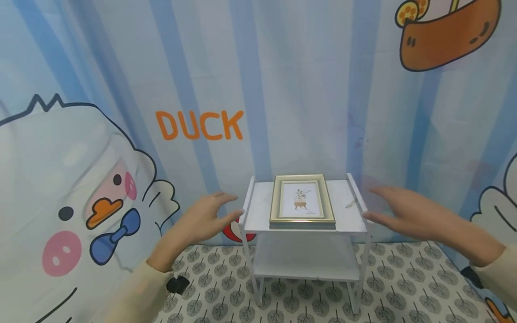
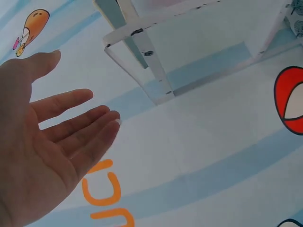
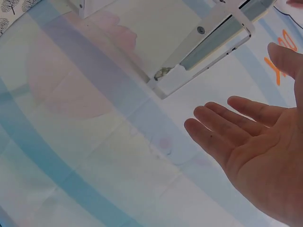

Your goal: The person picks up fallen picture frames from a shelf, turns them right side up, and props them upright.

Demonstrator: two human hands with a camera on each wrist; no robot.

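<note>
A gold-rimmed picture frame (image 1: 277, 199) lies face up on the top of a small white two-tier shelf stand (image 1: 260, 204). Behind its glazing is a print of a potted plant (image 1: 300, 199). To the stand's left is my left hand (image 1: 202, 220), fingers extended and thumb apart, near the raised side edge. On the opposite side my right hand (image 1: 412, 213) is held likewise, palm inward. Both wrist views show the left palm (image 2: 61, 146) and right palm (image 3: 255, 146) with nothing in them, beside the chipped white stand. Whether either thumb touches the stand cannot be told.
A blue-striped curtain (image 1: 299, 89) with cartoon ducks and orange lettering (image 1: 199, 125) hangs right behind the stand. Its legs stand on a cloth with a tree pattern (image 1: 218, 278). The lower tier (image 1: 307, 258) is plain white.
</note>
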